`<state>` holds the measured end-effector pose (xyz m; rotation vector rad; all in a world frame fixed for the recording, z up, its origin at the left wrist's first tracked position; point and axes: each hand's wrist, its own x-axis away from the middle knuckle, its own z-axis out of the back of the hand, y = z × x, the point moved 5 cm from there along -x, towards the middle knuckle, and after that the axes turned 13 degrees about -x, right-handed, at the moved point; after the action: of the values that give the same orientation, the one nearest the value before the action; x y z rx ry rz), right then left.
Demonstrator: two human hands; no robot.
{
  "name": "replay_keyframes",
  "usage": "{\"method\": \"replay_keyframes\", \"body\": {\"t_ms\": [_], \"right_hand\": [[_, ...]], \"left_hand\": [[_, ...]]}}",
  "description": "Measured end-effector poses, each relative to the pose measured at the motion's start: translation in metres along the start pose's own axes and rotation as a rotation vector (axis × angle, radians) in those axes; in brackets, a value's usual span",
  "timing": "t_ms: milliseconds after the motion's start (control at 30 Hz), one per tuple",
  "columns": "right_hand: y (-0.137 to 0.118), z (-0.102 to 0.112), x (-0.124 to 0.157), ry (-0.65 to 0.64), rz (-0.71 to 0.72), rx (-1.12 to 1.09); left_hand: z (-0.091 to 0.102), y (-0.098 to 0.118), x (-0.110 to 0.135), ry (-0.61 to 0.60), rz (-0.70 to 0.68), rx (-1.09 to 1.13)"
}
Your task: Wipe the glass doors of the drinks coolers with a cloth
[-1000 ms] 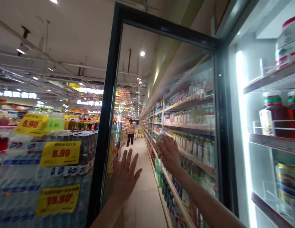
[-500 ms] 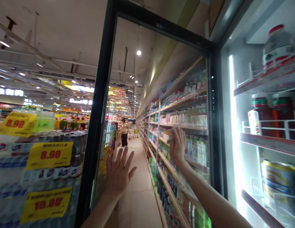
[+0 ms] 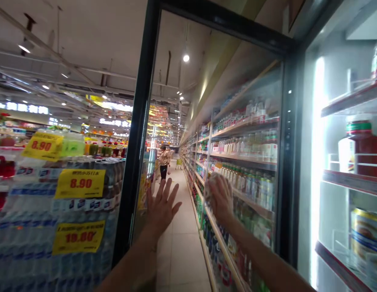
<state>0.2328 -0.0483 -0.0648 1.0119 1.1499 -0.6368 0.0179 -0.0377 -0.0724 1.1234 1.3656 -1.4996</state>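
A glass cooler door [image 3: 203, 81] with a black frame stands swung open in front of me. Fingers spread, my left hand [image 3: 163, 207] lies flat against the glass on its left side and holds nothing. My right hand [image 3: 222, 198] presses a crumpled pale cloth [image 3: 209, 188] to the pane further right. Most of the cloth is hidden under the palm and fingers, and the hand is slightly blurred.
On the right, lit cooler shelves [image 3: 352, 180] hold bottles and cans. Packs of bottled drinks [image 3: 27, 219] with yellow price signs [image 3: 80, 183] are stacked at left. Through the glass I see an aisle floor [image 3: 184, 251], long drink shelves and a person [image 3: 164, 160].
My right hand has slid the cloth down and slightly left over the glass. My left hand stays flat on the pane. The view has turned a little to the left.
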Motion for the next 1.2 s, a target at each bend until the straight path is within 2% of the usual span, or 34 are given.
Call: {"method": "replay_keyframes", "body": {"t_ms": [67, 100, 167, 233, 267, 333, 400, 433, 500, 533, 567, 633, 667, 733, 867, 933, 1000, 1100, 1133, 1200], "right_hand": [[-0.056, -0.024, 0.044, -0.166, 0.178, -0.089], [-0.075, -0.031, 0.060, -0.220, 0.242, -0.127], [-0.090, -0.035, 0.071, -0.279, 0.311, -0.177], [-0.075, -0.033, 0.051, -0.254, 0.255, -0.167], [-0.060, -0.031, 0.033, -0.212, 0.174, -0.137], [-0.029, -0.029, 0.000, -0.058, -0.091, -0.069], [-0.023, -0.035, -0.009, 0.009, -0.215, -0.051], [-0.033, -0.041, -0.002, -0.016, -0.206, -0.068], [-0.072, -0.056, 0.031, -0.160, -0.046, -0.153], [-0.097, -0.065, 0.056, -0.307, 0.075, -0.218], [-0.121, -0.070, 0.081, -0.392, 0.222, -0.290], [-0.152, -0.076, 0.117, -0.496, 0.437, -0.369], [-0.157, -0.077, 0.122, -0.499, 0.494, -0.387], [-0.148, -0.079, 0.101, -0.452, 0.476, -0.370], [-0.107, -0.080, 0.021, -0.228, 0.170, -0.223], [-0.108, -0.082, 0.018, -0.196, 0.089, -0.206], [-0.130, -0.086, 0.048, -0.288, 0.172, -0.272], [-0.167, -0.087, 0.112, -0.474, 0.441, -0.420], [-0.170, -0.085, 0.125, -0.505, 0.490, -0.446], [-0.157, -0.080, 0.125, -0.500, 0.437, -0.426]], "left_hand": [[-0.003, -0.002, 0.001, -0.031, -0.004, 0.003], [-0.006, -0.004, 0.002, -0.051, -0.011, 0.013], [-0.013, -0.010, 0.003, -0.094, -0.059, 0.048], [-0.020, -0.019, 0.008, -0.115, -0.152, 0.093], [-0.024, -0.023, 0.012, -0.122, -0.204, 0.120], [-0.029, -0.032, 0.024, -0.129, -0.264, 0.183], [-0.031, -0.040, 0.043, -0.134, -0.244, 0.254], [-0.031, -0.042, 0.055, -0.140, -0.215, 0.287], [-0.029, -0.044, 0.078, -0.153, -0.167, 0.330], [-0.027, -0.043, 0.088, -0.160, -0.160, 0.335], [-0.026, -0.041, 0.097, -0.169, -0.159, 0.331], [-0.024, -0.039, 0.105, -0.188, -0.170, 0.316], [-0.023, -0.038, 0.106, -0.191, -0.176, 0.316], [-0.019, -0.039, 0.102, -0.183, -0.176, 0.336], [-0.015, -0.043, 0.093, -0.191, -0.129, 0.364], [-0.016, -0.043, 0.093, -0.203, -0.125, 0.357], [-0.018, -0.041, 0.096, -0.208, -0.136, 0.337], [-0.026, -0.039, 0.102, -0.243, -0.141, 0.283], [-0.027, -0.038, 0.103, -0.248, -0.142, 0.266], [-0.029, -0.035, 0.105, -0.245, -0.138, 0.242]]}}
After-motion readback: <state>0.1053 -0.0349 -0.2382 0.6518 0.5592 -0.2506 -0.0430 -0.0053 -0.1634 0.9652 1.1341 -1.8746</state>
